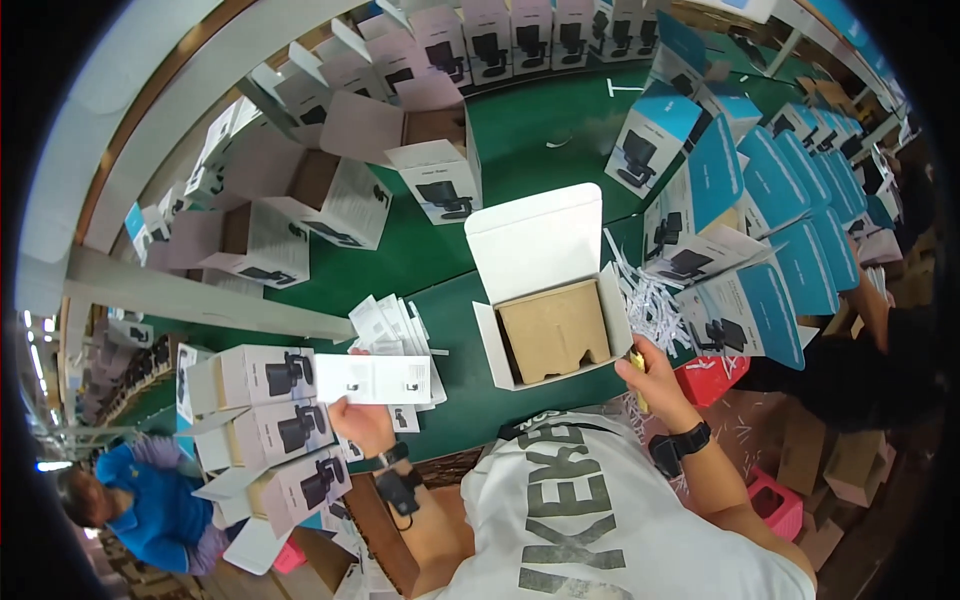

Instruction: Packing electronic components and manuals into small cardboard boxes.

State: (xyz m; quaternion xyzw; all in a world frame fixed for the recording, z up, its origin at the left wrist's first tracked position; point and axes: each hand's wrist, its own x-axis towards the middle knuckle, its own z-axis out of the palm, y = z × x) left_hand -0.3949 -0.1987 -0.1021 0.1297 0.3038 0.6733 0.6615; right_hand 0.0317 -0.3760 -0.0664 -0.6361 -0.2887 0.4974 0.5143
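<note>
My left hand [362, 424] pinches a white printed leaflet [375, 380], held flat above a fanned pile of similar leaflets [390, 322] on the green table. In front of me stands an open white box [535, 245] with its lid raised. A brown cardboard insert [553, 322] fills most of it. My right hand [655, 383] is closed around a slim yellow tool [638, 385] at the box's right front corner. The fingers cover much of the tool, so its exact kind cannot be told.
Paper strips [655, 312] lie beside the box. Blue-lidded boxes [720, 190] crowd the right, and open white boxes [340, 200] stand at the far left. More boxes [285, 425] are stacked near my left hand. A co-worker in blue [150, 510] is at lower left; a red container [712, 378] sits right.
</note>
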